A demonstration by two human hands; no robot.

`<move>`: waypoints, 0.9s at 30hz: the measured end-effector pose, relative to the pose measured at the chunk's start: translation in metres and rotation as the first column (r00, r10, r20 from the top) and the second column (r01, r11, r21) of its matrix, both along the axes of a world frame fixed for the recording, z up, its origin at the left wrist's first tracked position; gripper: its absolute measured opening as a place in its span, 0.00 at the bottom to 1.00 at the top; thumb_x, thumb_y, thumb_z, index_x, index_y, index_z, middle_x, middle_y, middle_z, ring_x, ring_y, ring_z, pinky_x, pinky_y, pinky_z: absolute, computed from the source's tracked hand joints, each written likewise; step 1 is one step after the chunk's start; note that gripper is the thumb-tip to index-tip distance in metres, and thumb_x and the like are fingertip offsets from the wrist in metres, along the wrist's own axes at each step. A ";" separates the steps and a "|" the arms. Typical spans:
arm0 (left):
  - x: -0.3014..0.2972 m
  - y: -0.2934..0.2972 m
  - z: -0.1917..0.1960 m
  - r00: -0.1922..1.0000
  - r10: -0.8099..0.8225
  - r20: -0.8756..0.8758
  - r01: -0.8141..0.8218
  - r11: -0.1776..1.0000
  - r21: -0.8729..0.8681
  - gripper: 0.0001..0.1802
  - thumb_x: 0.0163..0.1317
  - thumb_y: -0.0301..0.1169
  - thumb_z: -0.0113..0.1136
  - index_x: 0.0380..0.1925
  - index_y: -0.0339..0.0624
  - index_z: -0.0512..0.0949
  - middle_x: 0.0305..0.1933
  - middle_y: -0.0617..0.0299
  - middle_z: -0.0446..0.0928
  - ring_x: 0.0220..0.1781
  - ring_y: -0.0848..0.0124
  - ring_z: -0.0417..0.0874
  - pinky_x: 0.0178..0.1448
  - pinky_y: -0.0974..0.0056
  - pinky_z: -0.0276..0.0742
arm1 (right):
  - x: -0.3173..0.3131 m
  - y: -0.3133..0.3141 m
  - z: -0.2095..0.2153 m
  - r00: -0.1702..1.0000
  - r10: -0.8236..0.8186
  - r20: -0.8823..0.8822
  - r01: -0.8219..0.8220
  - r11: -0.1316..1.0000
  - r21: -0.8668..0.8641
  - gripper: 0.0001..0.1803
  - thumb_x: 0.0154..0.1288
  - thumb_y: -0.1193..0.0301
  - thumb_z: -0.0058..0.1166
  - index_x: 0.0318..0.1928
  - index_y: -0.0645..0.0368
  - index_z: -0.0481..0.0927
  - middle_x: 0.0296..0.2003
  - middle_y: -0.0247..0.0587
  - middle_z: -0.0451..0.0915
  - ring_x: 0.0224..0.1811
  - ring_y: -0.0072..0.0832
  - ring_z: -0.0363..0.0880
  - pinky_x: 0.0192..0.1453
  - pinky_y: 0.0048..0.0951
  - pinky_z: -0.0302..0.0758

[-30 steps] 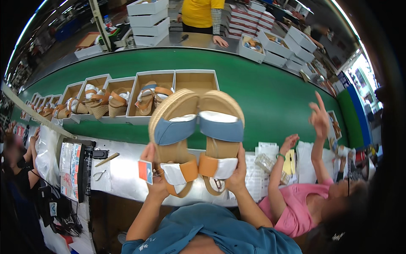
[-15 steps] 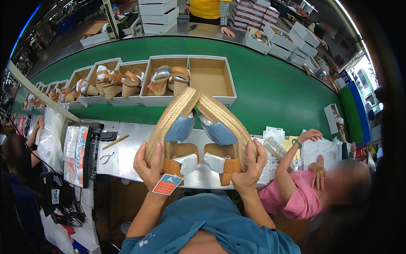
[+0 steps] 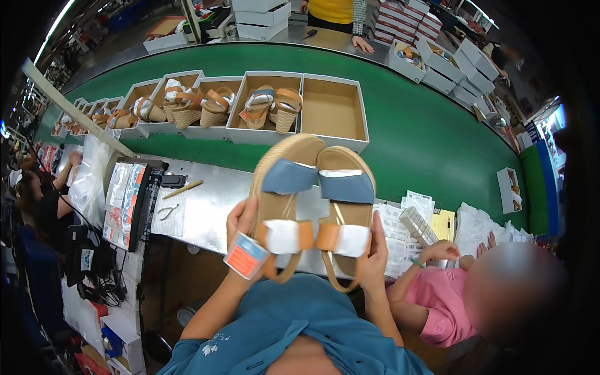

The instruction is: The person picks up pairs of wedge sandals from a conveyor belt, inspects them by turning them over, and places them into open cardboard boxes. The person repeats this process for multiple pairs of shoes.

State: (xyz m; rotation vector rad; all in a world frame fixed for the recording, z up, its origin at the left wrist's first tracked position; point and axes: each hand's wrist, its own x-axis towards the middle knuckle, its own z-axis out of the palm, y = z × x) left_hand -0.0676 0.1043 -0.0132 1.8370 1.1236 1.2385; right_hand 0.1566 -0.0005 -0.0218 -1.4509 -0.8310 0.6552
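Note:
Two wedge sandals with blue toe bands and tan ankle straps are held up side by side over the metal bench. My left hand (image 3: 242, 219) grips the left sandal (image 3: 289, 177) by its outer side near the heel. From that sandal hangs an orange and blue tag (image 3: 246, 255). Round the outer edge of the right sandal (image 3: 347, 187) my right hand (image 3: 377, 240) is closed. White paper wraps both ankle straps. The insoles face up toward me, and the toes point away. Most fingers of both hands are hidden under the soles.
Beyond the bench (image 3: 209, 215), a green conveyor (image 3: 412, 144) carries a row of boxes with sandals and one empty box (image 3: 334, 109). Pliers (image 3: 167, 212) and a tan stick (image 3: 182, 189) lie at left. A co-worker in pink (image 3: 437, 300) sits close at right, beside papers (image 3: 390, 228).
Both sandals have turned from showing their woven sides, toes leaning together, to showing their insoles, nearly parallel. My hands have shifted with them. The co-worker's raised arm has lowered.

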 end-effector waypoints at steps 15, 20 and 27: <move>0.004 -0.044 -0.038 0.195 0.414 0.889 0.950 0.144 -0.276 0.39 0.69 0.54 0.49 0.70 0.38 0.58 0.65 0.33 0.65 0.62 0.40 0.74 0.64 0.42 0.75 | 0.022 -0.008 -0.050 0.097 0.583 -0.807 -0.478 0.738 0.476 0.45 0.65 0.48 0.57 0.71 0.66 0.56 0.62 0.56 0.69 0.59 0.43 0.76 0.65 0.45 0.73; -0.018 -0.051 -0.087 0.401 0.315 0.860 0.821 0.293 -0.490 0.37 0.69 0.50 0.53 0.69 0.39 0.60 0.66 0.40 0.66 0.64 0.48 0.74 0.65 0.46 0.75 | 0.016 0.023 -0.116 0.741 0.194 -0.643 -0.429 0.874 -0.230 0.32 0.71 0.64 0.54 0.69 0.63 0.61 0.57 0.45 0.73 0.57 0.31 0.74 0.62 0.34 0.71; -0.021 -0.032 -0.029 0.535 0.222 0.815 0.625 0.545 -0.559 0.21 0.66 0.29 0.59 0.58 0.38 0.71 0.53 0.61 0.77 0.56 0.70 0.78 0.60 0.63 0.75 | 0.023 0.046 -0.130 0.883 0.372 0.287 -0.241 0.883 -0.404 0.33 0.73 0.67 0.47 0.73 0.61 0.54 0.66 0.53 0.66 0.69 0.37 0.64 0.72 0.34 0.59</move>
